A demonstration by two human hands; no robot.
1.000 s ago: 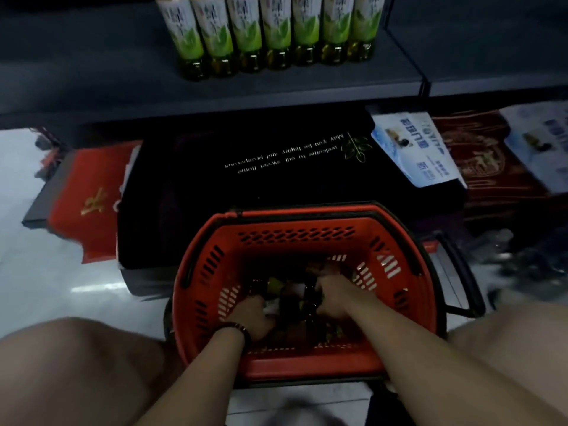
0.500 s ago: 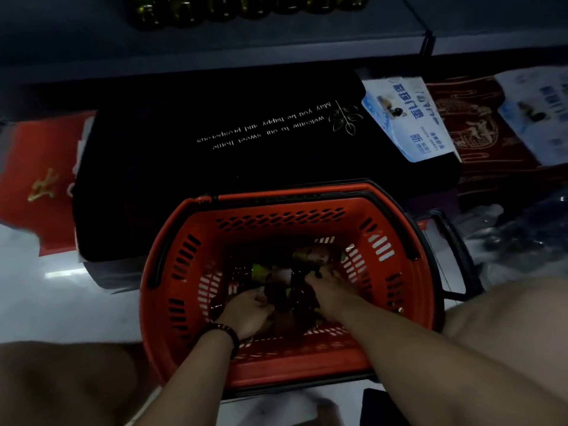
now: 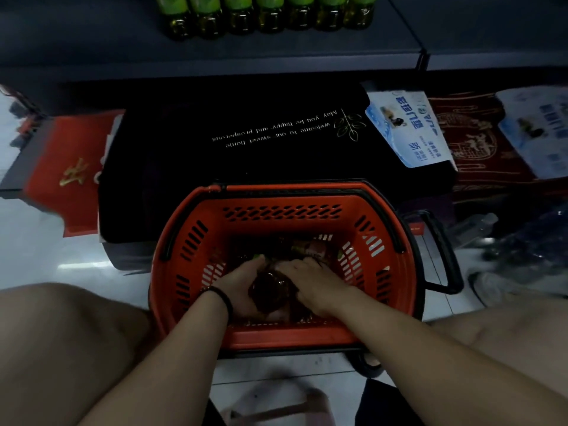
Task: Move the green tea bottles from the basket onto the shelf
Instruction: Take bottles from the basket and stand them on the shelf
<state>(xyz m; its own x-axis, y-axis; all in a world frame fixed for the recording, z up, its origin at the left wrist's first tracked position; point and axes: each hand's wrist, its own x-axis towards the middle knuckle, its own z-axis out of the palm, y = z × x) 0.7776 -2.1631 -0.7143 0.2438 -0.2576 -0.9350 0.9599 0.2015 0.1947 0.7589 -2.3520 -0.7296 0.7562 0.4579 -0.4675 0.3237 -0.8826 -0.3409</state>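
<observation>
Bottle (image 3: 270,290) raised, left hand (image 3: 241,285) fingers around it

A black doormat with white lettering (image 3: 246,155) lies flat. Just left is a red mat with a gold character (image 3: 58,167); a blue-and-white printed card (image 3: 408,130) overlaps its right corner, a dark red patterned rug (image 3: 479,146) beyond.

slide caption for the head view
Left hand grips a dark bottle in the basket, right hand beside it; green tea bottles line the shelf.
</observation>
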